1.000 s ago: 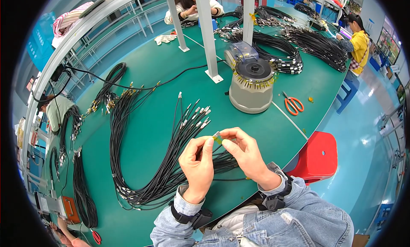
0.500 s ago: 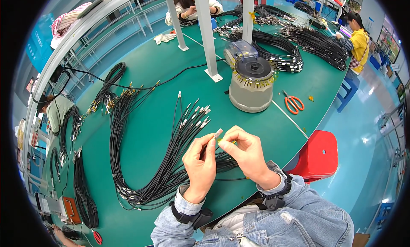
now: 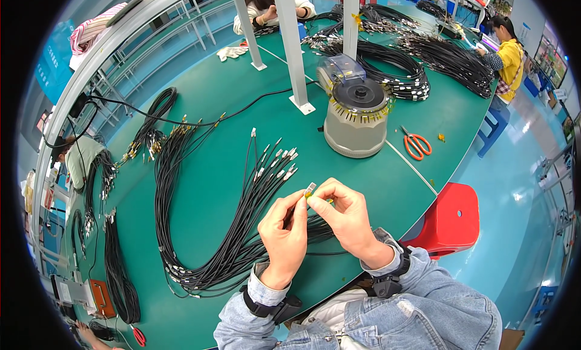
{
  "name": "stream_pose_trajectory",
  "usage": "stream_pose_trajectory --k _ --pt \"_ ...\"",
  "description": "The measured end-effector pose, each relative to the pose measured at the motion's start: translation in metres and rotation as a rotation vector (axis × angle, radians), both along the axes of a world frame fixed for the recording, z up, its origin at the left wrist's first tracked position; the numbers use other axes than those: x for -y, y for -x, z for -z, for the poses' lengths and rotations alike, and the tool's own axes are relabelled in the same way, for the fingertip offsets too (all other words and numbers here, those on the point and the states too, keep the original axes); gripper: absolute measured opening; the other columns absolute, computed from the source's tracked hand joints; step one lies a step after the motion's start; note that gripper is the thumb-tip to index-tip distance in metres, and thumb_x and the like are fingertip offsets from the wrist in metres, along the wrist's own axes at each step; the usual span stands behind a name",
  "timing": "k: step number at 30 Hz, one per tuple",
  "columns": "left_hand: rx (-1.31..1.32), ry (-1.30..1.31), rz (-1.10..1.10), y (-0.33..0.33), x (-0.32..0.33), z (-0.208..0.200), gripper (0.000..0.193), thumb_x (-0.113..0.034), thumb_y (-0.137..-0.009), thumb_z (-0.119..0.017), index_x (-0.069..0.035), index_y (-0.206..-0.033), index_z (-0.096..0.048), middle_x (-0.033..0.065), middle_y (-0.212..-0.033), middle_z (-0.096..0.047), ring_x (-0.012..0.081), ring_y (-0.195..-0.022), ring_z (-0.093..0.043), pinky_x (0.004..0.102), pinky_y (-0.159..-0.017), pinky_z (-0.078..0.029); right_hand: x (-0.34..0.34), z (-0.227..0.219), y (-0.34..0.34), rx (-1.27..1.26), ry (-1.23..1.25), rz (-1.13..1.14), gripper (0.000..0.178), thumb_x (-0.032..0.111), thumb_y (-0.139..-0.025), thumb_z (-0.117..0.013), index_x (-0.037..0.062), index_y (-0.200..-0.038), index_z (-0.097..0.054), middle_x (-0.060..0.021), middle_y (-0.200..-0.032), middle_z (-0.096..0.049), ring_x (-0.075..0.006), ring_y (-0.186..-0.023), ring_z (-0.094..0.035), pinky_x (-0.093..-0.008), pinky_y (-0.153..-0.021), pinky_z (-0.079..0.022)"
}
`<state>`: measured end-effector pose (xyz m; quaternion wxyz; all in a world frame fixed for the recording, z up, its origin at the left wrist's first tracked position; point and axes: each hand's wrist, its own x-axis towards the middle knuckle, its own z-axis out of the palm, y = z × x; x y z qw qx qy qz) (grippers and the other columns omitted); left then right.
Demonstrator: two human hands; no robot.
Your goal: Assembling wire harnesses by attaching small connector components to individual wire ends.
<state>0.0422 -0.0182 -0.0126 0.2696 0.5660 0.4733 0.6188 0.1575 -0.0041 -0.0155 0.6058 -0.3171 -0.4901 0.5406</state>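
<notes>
My left hand [image 3: 283, 236] is closed in a pinch on a black cable's end, with its small silvery connector [image 3: 311, 188] sticking up past the fingertips. Thumb and forefinger of my right hand [image 3: 352, 222] pinch a piece of yellow tape [image 3: 308, 194] against the base of that connector. Most of the held cable is hidden behind my hands. Below and to the left curves a thick bundle of black cables [image 3: 209, 278], its loose ends tipped with white and silver connectors [image 3: 282, 162].
A round grey tape dispenser [image 3: 355, 131] with yellow tape pieces around its rim stands beyond my hands. Orange-handled scissors [image 3: 416, 147] lie to its right. Metal posts [image 3: 293, 53] rise from the green table [image 3: 230, 132]. A red stool [image 3: 451, 220] stands at the right edge. Co-workers sit farther off.
My right fingers have moved slightly left and closed in on the connector, bringing the yellow tape against it. The left hand has hardly moved.
</notes>
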Motion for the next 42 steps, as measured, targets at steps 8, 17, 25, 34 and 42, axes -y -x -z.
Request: stream_pose_trajectory --k 8,17,25,34,42 --pt "0.004 0.007 0.004 0.000 0.001 -0.002 0.012 0.001 -0.082 -0.061 0.002 -0.093 -0.064 -0.0007 -0.063 -0.048 0.0042 -0.053 -0.038 0.0209 -0.045 -0.027 -0.001 0.002 0.000 0.022 -0.022 0.011 0.006 0.005 -0.081 -0.063 -0.0005 -0.081 -0.061 -0.0016 -0.079 -0.055 -0.0080 -0.074 -0.050 -0.0229 -0.069 -0.040" --pt "0.009 -0.004 0.012 0.000 0.001 -0.002 0.011 0.001 -0.082 -0.060 0.002 -0.092 -0.064 -0.0006 -0.064 -0.049 0.0038 -0.052 -0.037 0.0199 -0.045 -0.027 -0.002 0.003 -0.001 0.056 -0.036 -0.015 0.005 0.004 -0.083 -0.062 0.0007 -0.082 -0.058 -0.0016 -0.083 -0.055 -0.0085 -0.078 -0.049 -0.0238 -0.073 -0.039" --pt "0.059 0.046 0.045 -0.001 0.004 -0.004 0.010 0.001 -0.082 -0.060 0.002 -0.092 -0.064 -0.0027 -0.068 -0.053 0.0014 -0.054 -0.039 0.0179 -0.045 -0.028 -0.002 0.001 -0.001 0.042 -0.013 -0.022 0.006 0.004 -0.083 -0.061 0.0005 -0.080 -0.058 -0.0020 -0.083 -0.055 -0.0092 -0.080 -0.049 -0.0242 -0.075 -0.039" --pt "0.339 0.220 0.145 0.004 0.003 -0.012 0.007 -0.006 -0.085 -0.061 0.001 -0.085 -0.062 -0.0036 -0.066 -0.053 0.0011 -0.056 -0.041 0.0168 -0.048 -0.030 0.002 -0.001 0.000 0.122 -0.066 0.023 0.005 0.003 -0.080 -0.061 -0.0009 -0.078 -0.059 -0.0038 -0.080 -0.056 -0.0113 -0.078 -0.052 -0.0252 -0.072 -0.041" --pt "0.476 0.380 0.211 0.010 0.003 -0.019 0.012 -0.012 -0.086 -0.061 -0.001 -0.082 -0.062 -0.0035 -0.065 -0.052 0.0023 -0.058 -0.042 0.0176 -0.052 -0.032 0.010 -0.006 -0.004 0.238 -0.143 0.057 0.005 0.002 -0.080 -0.061 -0.0032 -0.081 -0.060 -0.0059 -0.081 -0.056 -0.0134 -0.079 -0.051 -0.0258 -0.073 -0.041"
